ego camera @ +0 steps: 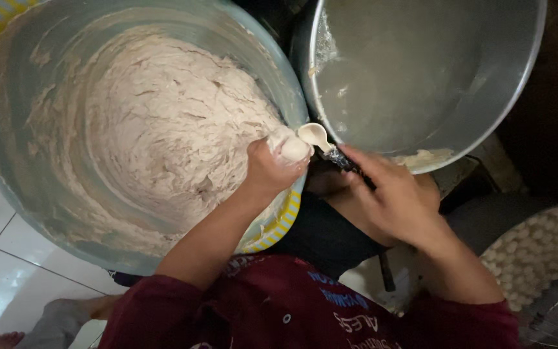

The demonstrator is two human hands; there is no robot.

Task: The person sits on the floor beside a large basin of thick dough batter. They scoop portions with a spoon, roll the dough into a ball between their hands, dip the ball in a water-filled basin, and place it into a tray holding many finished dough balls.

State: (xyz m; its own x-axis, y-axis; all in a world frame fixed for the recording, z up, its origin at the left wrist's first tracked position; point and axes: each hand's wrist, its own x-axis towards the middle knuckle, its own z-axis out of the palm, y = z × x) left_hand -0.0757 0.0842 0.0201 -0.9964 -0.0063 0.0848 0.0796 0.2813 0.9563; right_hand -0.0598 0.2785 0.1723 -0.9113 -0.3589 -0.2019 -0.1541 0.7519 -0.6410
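The left hand (271,167) is closed around a squeezed knob of pale sticky dough (290,147) at the 3 o'clock rim of the large grey-blue plastic basin (8,168). The right hand (392,200) grips a small white spoon (314,136), its bowl just beside that knob at 1 o'clock. Being sticky, the dough could cling to the spoon or drop between the basin and the steel pot of water (518,84).

Two hands are in view, the left hand (271,169) and the right hand (392,197). There are 2 big vessels: 1 plastic basin (8,194) w/ one large mass of pale dough (163,129), and 1 metal pot (421,71) w/ liquid. One spoon (318,137) is there, and 1 small lump of dough (290,147) beside it. One tray (550,304) at the lower right carries many small dough balls (531,255), too many to count exactly, approx. several dozen.
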